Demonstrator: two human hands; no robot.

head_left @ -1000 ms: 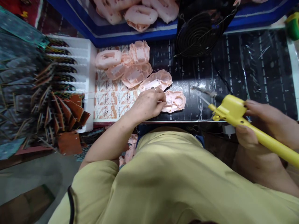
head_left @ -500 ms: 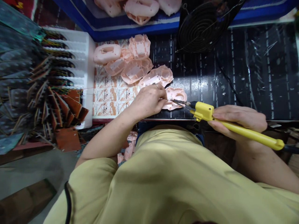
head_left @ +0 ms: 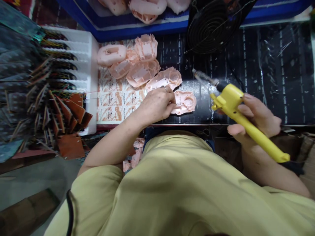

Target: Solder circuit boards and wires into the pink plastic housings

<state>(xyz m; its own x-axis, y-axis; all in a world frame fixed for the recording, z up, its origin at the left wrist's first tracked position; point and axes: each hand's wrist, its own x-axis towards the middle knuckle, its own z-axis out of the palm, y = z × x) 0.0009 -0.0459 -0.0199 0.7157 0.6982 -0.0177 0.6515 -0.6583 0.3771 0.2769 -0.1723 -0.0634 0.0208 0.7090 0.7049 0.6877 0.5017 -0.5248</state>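
My left hand [head_left: 159, 102] is closed at the left end of a pink plastic housing [head_left: 186, 102], which lies with its hollow side up near the bench's front edge. Its fingertips pinch there, and what sits between them is hidden. In my right hand [head_left: 258, 116] is a yellow soldering iron [head_left: 232, 98] with a trigger-like feed on its side. Its metal tip points up and left over the dark bench, apart from the housing. Another pink housing half [head_left: 168, 78] lies just behind my left hand.
Several pink housings [head_left: 141, 72] lie on printed paper [head_left: 110, 113]. At left, a white foam tray [head_left: 92, 65] holds wires, beside many brown circuit boards [head_left: 71, 146]. A black fan [head_left: 213, 29] stands at the back before a blue bin [head_left: 110, 35] of pink parts.
My right hand has lifted the soldering iron off the housing and tilted its tip up and away towards the back. My left hand has stayed at the housing.
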